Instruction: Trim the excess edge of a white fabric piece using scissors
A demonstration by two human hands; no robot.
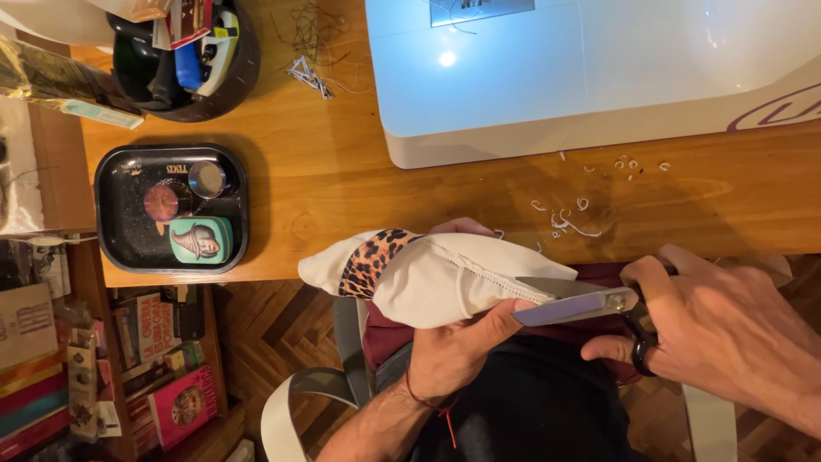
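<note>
A folded piece of white fabric [445, 278] with a leopard-print band [369, 261] is held at the centre of the frame, just below the near edge of the wooden table [325, 184]. Its long axis runs almost level, from the left of centre toward the right, and a stitched seam follows that line. The left hand [457, 346] is closed around the cloth from below, thumb pressed up against its lower right end. The right hand [727, 329], at the lower right of the frame, is wrapped round the black handles of a pair of scissors [590, 306], fingers through the loops. The blades point left, lying nearly along the fabric's axis, and are seen parted only narrowly, with the tips meeting the cloth's right end just beside the left thumb. The cloth therefore lies to the left of the right hand and directly above the left hand, which is the nearer one. Small white snippets [569, 221] are scattered on the table above the blades
</note>
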